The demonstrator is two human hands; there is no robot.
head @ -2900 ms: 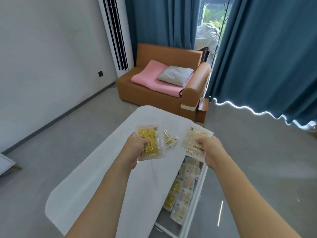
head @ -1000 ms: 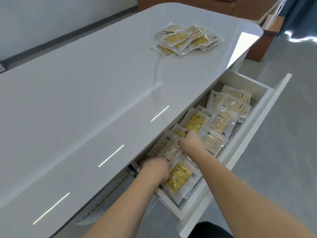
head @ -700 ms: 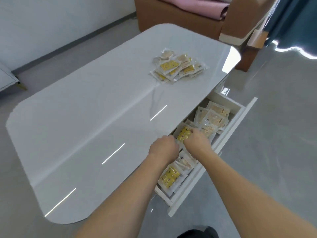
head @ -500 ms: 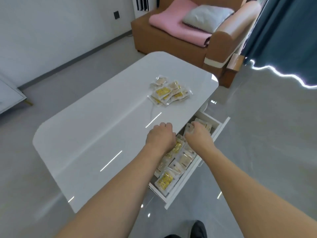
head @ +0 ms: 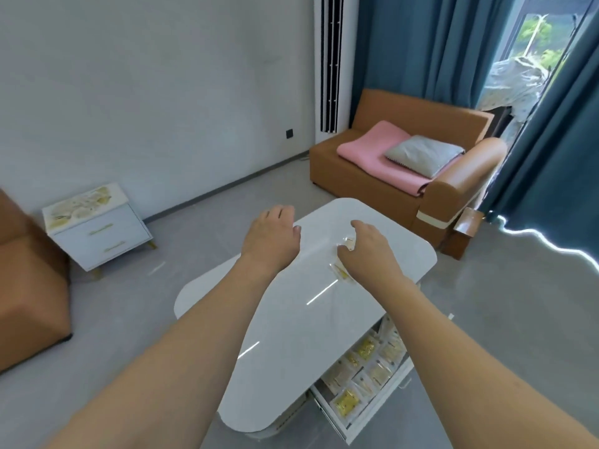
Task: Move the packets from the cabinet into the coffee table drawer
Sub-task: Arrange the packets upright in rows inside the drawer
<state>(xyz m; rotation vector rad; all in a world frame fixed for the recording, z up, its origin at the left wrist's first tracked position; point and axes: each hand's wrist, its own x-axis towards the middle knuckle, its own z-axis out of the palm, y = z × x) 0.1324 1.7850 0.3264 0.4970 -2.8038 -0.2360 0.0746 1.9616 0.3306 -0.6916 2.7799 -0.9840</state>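
A white coffee table stands before me, its drawer pulled open at the lower right. Several clear packets with yellow or beige contents lie in rows inside it. A small pile of packets lies on the far part of the tabletop, mostly hidden under my right hand. That hand hovers on the pile with fingers curved, and only packet edges show. My left hand hangs relaxed and empty over the table's far left edge. The white two-drawer cabinet stands at the left wall.
A brown sofa with a pink blanket and grey cushion stands behind the table. Blue curtains hang at the right. A brown seat is at the far left. Grey floor runs between the table and the cabinet.
Both hands have left the drawer and moved up over the tabletop. The right one now covers the pile of packets. My view has risen from the drawer to the room.
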